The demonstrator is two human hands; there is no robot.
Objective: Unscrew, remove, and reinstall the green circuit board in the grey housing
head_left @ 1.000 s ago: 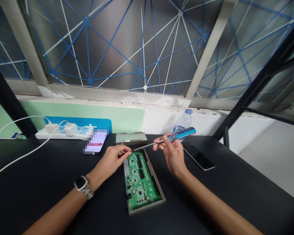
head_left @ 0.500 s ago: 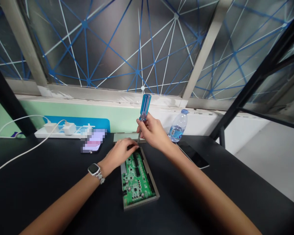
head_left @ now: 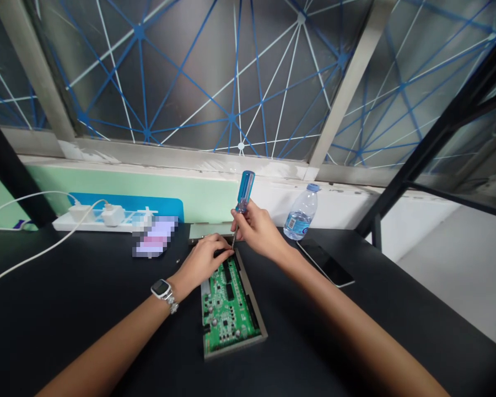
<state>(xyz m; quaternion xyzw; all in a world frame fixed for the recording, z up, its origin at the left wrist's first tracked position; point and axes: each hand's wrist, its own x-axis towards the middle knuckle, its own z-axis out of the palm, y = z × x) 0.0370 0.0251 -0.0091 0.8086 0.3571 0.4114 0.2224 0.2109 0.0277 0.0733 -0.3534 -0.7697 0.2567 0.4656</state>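
**Screwdriver held upright at the far end of an opened circuit board tray**

The right hand [head_left: 258, 229] is closed round a blue-handled screwdriver [head_left: 245, 190], handle up, its thin steel shaft [head_left: 233, 236] running down to the far end of a green circuit board [head_left: 227, 303]. The tip is hidden beside the left hand [head_left: 202, 256], which lies curled over that end of the board; whether its fingers [head_left: 215, 245] are pinching anything, I cannot tell. A smartwatch [head_left: 161, 288] sits on the left wrist.

The board lies exposed in its metal tray [head_left: 261, 331] on a black table [head_left: 66, 275], between the forearms. A flat metal plate [head_left: 202, 230], probably the cover, is already off and lies just beyond the tray. A tiny speck [head_left: 177, 259] on the table may be a screw, but it is too small to tell, and the pictures do not show how many fastenings are out or left. A water bottle [head_left: 301, 214] and a dark phone [head_left: 324, 264] lie off to the right
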